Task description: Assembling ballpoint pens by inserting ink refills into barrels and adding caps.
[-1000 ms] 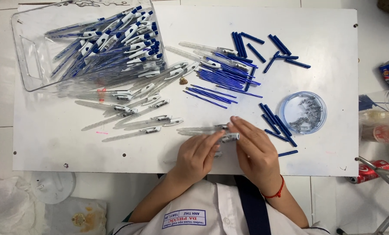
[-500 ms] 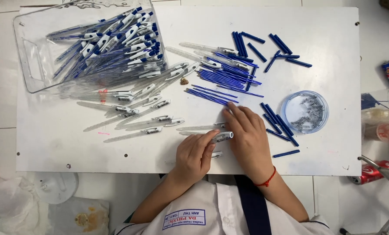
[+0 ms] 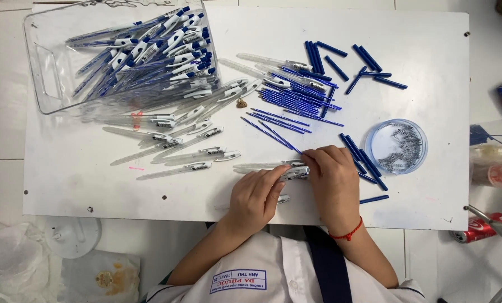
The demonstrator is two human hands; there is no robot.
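On the white board [image 3: 94,185] I see pen assembly mid-step: my left hand [image 3: 256,196] pinches a clear pen barrel [image 3: 262,166] at the near edge, while my right hand [image 3: 332,179] closes on a thin blue refill [image 3: 273,134] (tip hidden). Next, I judge, comes careful alignment at the barrel's mouth.

Under both hands lies a plain white board [image 3: 94,185]. The left hand [image 3: 256,197] and right hand [image 3: 332,182] meet on a clear pen barrel [image 3: 265,166] with a silver tip. Just beyond the right hand's fingers lie dark blue refills [image 3: 296,101]; to its right a pale blue round lid [image 3: 397,147] holds grey springs. A red cord [image 3: 347,233] circles the right wrist. Far up-left of the left hand, a clear box [image 3: 54,67] holds blue-and-white pens.
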